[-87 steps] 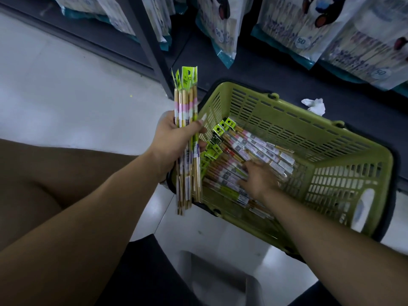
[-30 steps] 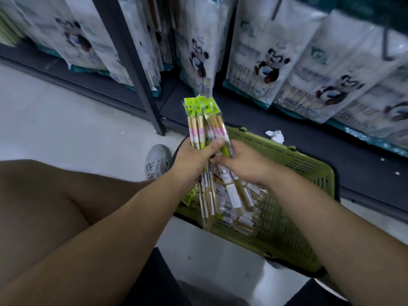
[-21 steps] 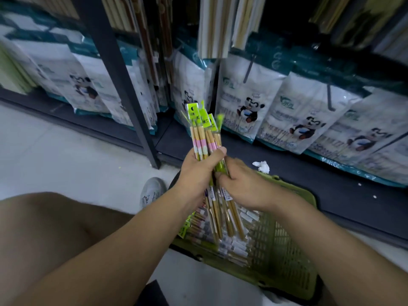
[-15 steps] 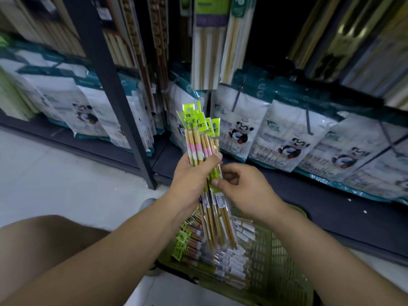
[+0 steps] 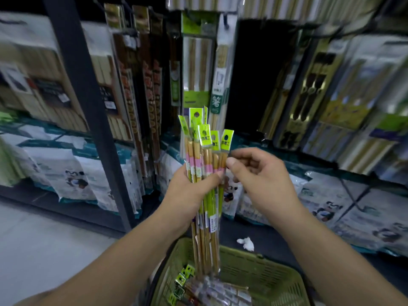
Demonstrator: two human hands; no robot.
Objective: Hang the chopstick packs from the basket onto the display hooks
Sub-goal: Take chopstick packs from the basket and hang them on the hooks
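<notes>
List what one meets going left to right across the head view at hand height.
Panda bag on the left → dark shelf post → left hand, gripping the chopstick packs → right hand → panda bag on the right.

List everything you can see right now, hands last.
held chopstick packs: at least five, green headers, upright, centre
basket: one, green, bottom centre
basket packs: a pile, green tags, inside basket
hanging packs: many, brown and green, on display ahead
panda bags: many, white, lower shelf
shelf post: one, dark, left
paper scrap: one, white, behind basket
left hand: grips the held bunch
right hand: pinches bunch's right edge
</notes>
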